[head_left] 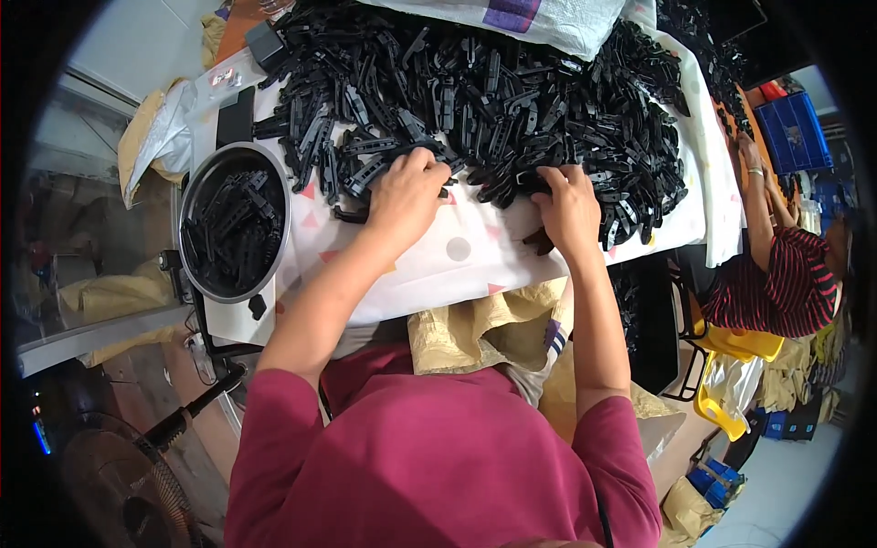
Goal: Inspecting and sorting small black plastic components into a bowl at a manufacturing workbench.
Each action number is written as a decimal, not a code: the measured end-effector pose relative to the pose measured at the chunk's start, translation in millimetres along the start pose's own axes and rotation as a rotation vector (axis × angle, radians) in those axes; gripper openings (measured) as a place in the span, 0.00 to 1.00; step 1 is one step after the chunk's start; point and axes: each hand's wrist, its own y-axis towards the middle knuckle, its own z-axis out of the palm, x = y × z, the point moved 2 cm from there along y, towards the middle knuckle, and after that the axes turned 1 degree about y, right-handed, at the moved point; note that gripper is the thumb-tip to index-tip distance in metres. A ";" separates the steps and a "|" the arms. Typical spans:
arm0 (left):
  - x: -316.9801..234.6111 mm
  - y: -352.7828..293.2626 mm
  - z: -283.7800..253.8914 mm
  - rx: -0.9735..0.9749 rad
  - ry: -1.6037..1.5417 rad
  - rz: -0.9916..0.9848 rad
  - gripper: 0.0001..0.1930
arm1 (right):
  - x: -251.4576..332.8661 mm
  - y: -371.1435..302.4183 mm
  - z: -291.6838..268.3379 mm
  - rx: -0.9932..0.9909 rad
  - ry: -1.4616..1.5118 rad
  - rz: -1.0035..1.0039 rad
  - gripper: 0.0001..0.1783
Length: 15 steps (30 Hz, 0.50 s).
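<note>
A large heap of slim, elongated black plastic pieces (493, 100) covers the far part of the table. At the heap's near edge, my left hand (411, 194) has its fingers curled in a pinch, and the end of a black piece (448, 189) sticks out by the fingertips. My right hand (568, 205) reaches into the near edge further right, thumb and fingers bent around a black piece partly hidden beneath them. Below its thumb, a dark piece (539, 242) lies on the cloth. Another loose piece (350, 216) rests left of my left wrist.
To the left stands a round metal bowl (283, 239) holding more black pieces. A patterned white cloth (420, 265) covers the table. A white sack (548, 23) lies over the heap's far side. At right, another person in a striped top (776, 283) works beside a blue bin (793, 132).
</note>
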 end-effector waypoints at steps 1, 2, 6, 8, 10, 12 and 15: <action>1.8 2.0 1.9 0.029 0.042 -0.031 0.14 | -0.5 1.7 0.6 -0.001 0.001 -0.001 0.18; 3.2 4.3 1.6 0.027 0.043 -0.031 0.14 | -0.2 3.1 0.3 0.009 -0.007 -0.020 0.16; 10.1 7.3 -1.1 0.037 0.024 -0.062 0.15 | 5.1 -2.9 1.8 0.011 -0.044 -0.088 0.13; 10.0 5.0 -3.8 0.038 0.012 -0.077 0.15 | 6.2 -2.1 -0.2 0.003 -0.047 -0.109 0.13; 9.8 -1.9 -10.5 0.038 -0.347 -0.282 0.14 | 7.0 1.2 -0.8 -0.005 -0.048 -0.129 0.13; 14.6 -5.5 -14.8 0.123 -0.688 -0.368 0.13 | 10.9 5.9 -3.0 -0.056 0.014 -0.131 0.12; 15.2 -12.8 -17.7 0.255 -1.223 -0.499 0.12 | 9.8 11.9 1.4 -0.006 0.008 -0.210 0.13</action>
